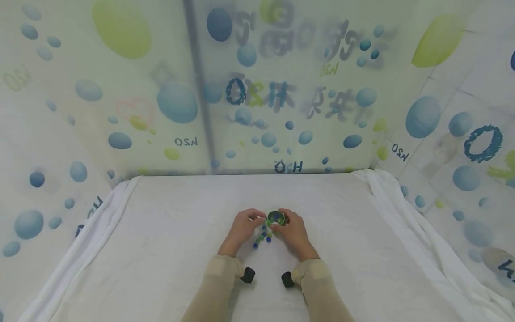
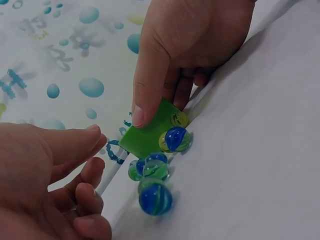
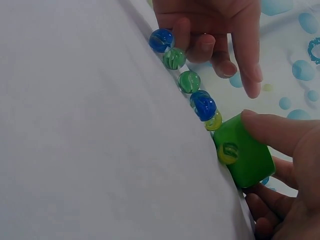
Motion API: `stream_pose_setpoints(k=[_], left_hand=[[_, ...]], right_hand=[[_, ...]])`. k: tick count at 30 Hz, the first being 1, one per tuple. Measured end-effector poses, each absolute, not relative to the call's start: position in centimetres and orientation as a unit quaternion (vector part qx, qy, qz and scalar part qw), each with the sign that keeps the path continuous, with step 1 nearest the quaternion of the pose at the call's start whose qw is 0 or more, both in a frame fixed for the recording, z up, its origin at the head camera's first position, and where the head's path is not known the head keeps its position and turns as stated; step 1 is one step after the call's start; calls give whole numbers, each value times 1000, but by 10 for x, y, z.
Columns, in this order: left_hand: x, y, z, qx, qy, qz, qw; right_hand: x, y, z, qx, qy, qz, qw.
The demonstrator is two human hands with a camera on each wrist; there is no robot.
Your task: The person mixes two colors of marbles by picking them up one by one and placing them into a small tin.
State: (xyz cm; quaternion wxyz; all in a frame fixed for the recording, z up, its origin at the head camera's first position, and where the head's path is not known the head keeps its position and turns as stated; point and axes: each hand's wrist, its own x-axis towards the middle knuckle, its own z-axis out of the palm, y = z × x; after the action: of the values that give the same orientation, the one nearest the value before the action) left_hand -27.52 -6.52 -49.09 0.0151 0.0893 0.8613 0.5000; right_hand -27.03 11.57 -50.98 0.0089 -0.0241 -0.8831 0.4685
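Nearest the head camera, beige sleeves (image 1: pixel 209 290), with black blocks (image 1: pixel 248 275) at the wrists. Holding out the left hand (image 1: pixel 243 226) beside the cup, fingers loosely bent around nothing visible, perhaps kept close to reach the marbles. Gripping with the right hand (image 1: pixel 295 230), between thumb and fingers, a small green cup (image 2: pixel 150 132), mouth toward the head camera, probably to steady it. In front, in a loose trail, blue, green and yellow marbles (image 3: pixel 189 81). Underneath, white cloth (image 1: pixel 181 214), likely soft enough to limit rolling. Beyond, a spotted curtain (image 1: pixel 217 134).
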Motion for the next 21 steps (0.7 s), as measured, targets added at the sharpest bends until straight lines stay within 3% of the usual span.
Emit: stream_pose_setpoints(k=[21], left_hand=[[-273, -65, -495, 76, 877, 472, 43]], right_hand=[[-271, 117, -514, -14, -882, 470, 16]])
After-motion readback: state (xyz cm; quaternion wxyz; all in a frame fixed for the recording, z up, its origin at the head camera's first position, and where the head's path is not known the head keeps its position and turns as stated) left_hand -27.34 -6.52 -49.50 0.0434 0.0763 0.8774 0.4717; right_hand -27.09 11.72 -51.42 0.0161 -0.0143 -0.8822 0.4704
